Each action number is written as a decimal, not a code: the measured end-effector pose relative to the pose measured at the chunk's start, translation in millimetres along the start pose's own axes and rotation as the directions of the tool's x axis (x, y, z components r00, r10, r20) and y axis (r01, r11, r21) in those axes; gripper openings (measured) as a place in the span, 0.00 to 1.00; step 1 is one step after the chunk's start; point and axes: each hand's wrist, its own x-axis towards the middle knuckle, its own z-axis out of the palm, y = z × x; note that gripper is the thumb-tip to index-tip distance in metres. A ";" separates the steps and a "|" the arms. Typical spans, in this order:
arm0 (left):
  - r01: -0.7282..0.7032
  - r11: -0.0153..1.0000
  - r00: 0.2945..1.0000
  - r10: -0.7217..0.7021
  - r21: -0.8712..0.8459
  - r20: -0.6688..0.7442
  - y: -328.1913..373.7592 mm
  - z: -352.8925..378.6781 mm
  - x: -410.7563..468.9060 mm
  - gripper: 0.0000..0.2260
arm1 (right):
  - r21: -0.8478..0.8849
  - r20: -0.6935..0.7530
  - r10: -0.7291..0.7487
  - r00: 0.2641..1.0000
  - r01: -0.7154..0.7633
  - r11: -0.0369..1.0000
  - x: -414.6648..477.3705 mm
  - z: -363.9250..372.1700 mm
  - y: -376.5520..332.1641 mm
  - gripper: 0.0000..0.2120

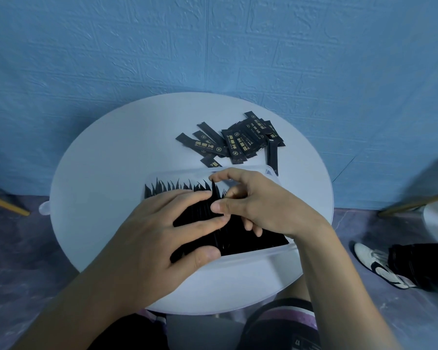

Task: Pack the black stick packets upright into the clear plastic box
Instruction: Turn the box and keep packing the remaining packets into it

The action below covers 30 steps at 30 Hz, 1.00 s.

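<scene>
Now left hand (157, 236) presses packets (196, 210) in box (253, 251); right hand (261, 205) pinches packet (214, 190).

- The loose stick packets (234, 142) are black with small gold print and round gold emblems.
- The standing stick packets (238, 233) read as one solid black mass, with no print visible.
- The clear box (258, 251) is colourless and see-through, with a milky white rim.
- The desk (99, 173) is plain white, tinted pale blue by the light.
- The wall (213, 46) is mid-blue, embossed with a brick-like pattern.
- The floor (23, 248) is mottled grey-purple.
- The shoe (374, 263) is white with black markings, under a black trouser leg (420, 263).
- The shorts (288, 322) are black with what seems to be a lilac band, though it is blurred.
- The chair leg (5, 204) is tan.
</scene>
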 end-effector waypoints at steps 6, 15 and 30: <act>0.009 1.000 1.000 -0.009 0.014 -0.020 2.8 3.1 3.7 0.21 | -0.009 0.008 -0.035 0.999 0.035 0.999 1.9 -2.0 4.4 0.19; 0.051 0.999 0.998 -0.051 -0.012 -0.021 3.8 2.3 -0.3 0.20 | -0.024 -0.180 -0.150 0.972 0.148 0.989 26.2 -35.9 -9.0 0.06; 0.070 0.997 0.997 -0.071 -0.040 -0.029 4.0 2.5 -0.8 0.17 | -0.606 0.020 0.132 0.991 -0.093 0.790 128.9 -59.5 13.1 0.10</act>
